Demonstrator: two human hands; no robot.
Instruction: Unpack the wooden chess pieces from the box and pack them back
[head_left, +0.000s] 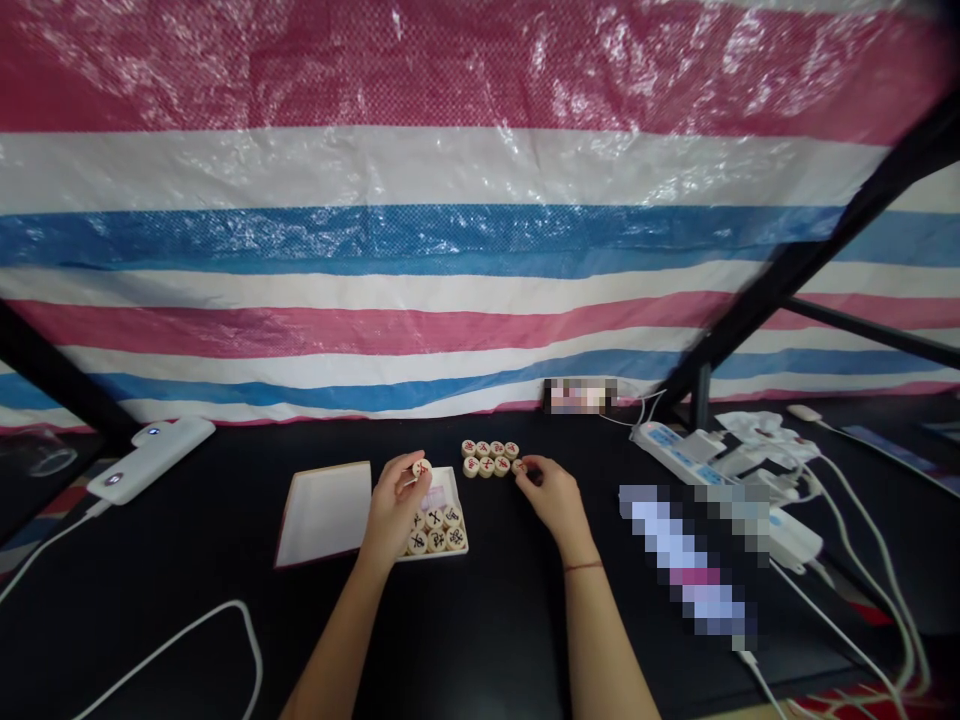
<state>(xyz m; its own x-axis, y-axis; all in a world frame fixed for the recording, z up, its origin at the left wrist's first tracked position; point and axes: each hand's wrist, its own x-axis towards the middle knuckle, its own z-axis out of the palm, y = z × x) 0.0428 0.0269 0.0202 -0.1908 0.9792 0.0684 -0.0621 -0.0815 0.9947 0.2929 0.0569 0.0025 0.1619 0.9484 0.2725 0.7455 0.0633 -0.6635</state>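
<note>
My left hand [390, 508] pinches a xiangqi piece [421, 468] with a red character, above the open white box [454, 488]. Inside the box lie several xiangqi pieces with dark characters [437, 541], and my wrist and fingers hide its left side. To the right, two rows of red-lettered pieces [487, 466] stand close together on the black table. My right hand [553, 502] has its thumb and fingertips closed on another xiangqi piece [519, 467] at the right end of the nearer row. Left of the box is its lid [327, 512], pale inside up.
A white power bank-like device [154, 462] with a cable stands at left. On the right are power strips [679, 452], plugs, white cables and a blurred-out phone-like object [686, 565]. Another blurred object [577, 395] leans against the striped sheet [450, 330] behind.
</note>
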